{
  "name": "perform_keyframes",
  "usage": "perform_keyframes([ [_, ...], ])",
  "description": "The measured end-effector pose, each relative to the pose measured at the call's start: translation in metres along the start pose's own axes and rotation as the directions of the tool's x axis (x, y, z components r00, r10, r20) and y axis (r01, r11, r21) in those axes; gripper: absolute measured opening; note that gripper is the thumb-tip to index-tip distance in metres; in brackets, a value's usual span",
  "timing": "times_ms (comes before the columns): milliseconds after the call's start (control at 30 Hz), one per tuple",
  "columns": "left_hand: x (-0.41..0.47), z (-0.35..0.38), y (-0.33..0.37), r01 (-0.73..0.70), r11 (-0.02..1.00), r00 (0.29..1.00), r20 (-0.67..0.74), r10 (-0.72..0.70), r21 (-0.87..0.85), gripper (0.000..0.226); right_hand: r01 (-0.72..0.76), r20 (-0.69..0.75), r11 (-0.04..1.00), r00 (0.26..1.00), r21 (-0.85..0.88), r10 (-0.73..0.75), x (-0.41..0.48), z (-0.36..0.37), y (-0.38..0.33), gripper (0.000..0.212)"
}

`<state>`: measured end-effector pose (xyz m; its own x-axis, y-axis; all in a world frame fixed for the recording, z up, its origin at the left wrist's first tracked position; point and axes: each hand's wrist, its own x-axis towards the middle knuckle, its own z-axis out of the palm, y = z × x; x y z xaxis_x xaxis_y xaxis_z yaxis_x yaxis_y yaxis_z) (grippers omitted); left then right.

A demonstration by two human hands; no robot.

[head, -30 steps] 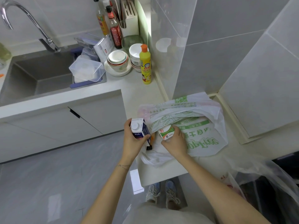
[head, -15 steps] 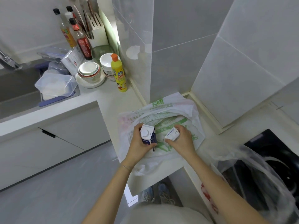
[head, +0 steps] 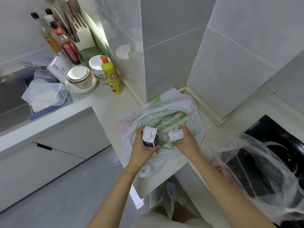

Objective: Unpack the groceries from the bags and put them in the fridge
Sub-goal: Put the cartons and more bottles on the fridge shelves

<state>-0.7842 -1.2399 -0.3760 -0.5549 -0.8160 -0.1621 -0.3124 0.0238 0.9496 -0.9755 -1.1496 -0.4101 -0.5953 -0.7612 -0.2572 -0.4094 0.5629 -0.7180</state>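
The blue-and-white carton sits in your left hand, fingers wrapped round it. A smaller white carton (perhaps yoghurt; label blurred) is clamped in your right hand, both above the open bag on the tabletop. You're mid-unpacking; next, carry both to the fridge, which is out of view.

You have room left over the floor; tiled pillar blocks far, clear bag (crumpled) right.
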Motion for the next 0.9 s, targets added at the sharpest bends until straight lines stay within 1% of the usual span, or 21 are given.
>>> perform_keyframes([
  [100, -0.01, -0.003, 0.003, -0.006, 0.999, 0.999, -0.038, 0.005, -0.033, 0.083, 0.027, 0.007, 0.993, 1.0, -0.119, -0.026, -0.004, -0.001, 0.003, 0.046],
  [167, -0.02, -0.005, 0.009, -0.004, 0.998, 0.998, -0.069, 0.001, -0.055, 0.078, 0.03, -0.008, 0.996, 0.999, -0.085, -0.031, -0.01, -0.002, 0.003, 0.042],
  [267, -0.041, -0.009, 0.019, -0.023, 0.996, 0.99, -0.141, 0.011, -0.084, 0.074, 0.055, -0.027, 0.992, 0.998, 0.111, -0.052, -0.023, -0.004, -0.005, 0.036],
  [333, -0.059, -0.012, 0.025, -0.042, 0.993, 0.977, -0.213, 0.018, -0.108, 0.075, 0.079, -0.012, 0.957, 0.997, 0.278, -0.079, -0.035, -0.006, -0.019, 0.033],
  [400, -0.078, -0.016, 0.028, -0.059, 0.992, 0.956, -0.292, 0.024, -0.113, 0.074, 0.137, 0.008, 0.912, 0.988, 0.387, -0.152, -0.049, -0.008, -0.034, 0.036],
  [467, -0.099, -0.016, 0.031, -0.067, 0.991, 0.931, -0.364, 0.02, -0.116, 0.071, 0.175, 0.065, 0.865, 0.97, 0.471, -0.232, -0.063, -0.01, -0.046, 0.039],
  [533, -0.125, -0.011, 0.032, -0.058, 0.989, 0.898, -0.439, -0.007, -0.136, 0.064, 0.162, 0.169, 0.823, 0.94, 0.544, -0.297, -0.081, -0.013, -0.057, 0.036],
  [633, -0.177, 0.002, 0.033, -0.043, 0.987, 0.823, -0.566, -0.054, -0.157, 0.05, 0.196, 0.263, 0.795, 0.875, 0.574, -0.406, -0.114, -0.013, -0.074, 0.034],
  [733, -0.237, 0.01, 0.04, -0.058, 0.985, 0.714, -0.696, -0.074, -0.165, 0.042, 0.244, 0.335, 0.757, 0.785, 0.606, -0.521, -0.154, -0.01, -0.091, 0.03],
  [833, -0.304, 0.006, 0.047, -0.046, 0.989, 0.584, -0.807, -0.086, -0.139, 0.036, 0.234, 0.456, 0.74, 0.66, 0.631, -0.597, -0.201, -0.003, -0.111, 0.026],
  [900, -0.351, 0.002, 0.05, -0.051, 0.989, 0.47, -0.877, -0.1, -0.14, 0.039, 0.239, 0.524, 0.723, 0.549, 0.648, -0.651, -0.239, 0.005, -0.128, 0.025],
])
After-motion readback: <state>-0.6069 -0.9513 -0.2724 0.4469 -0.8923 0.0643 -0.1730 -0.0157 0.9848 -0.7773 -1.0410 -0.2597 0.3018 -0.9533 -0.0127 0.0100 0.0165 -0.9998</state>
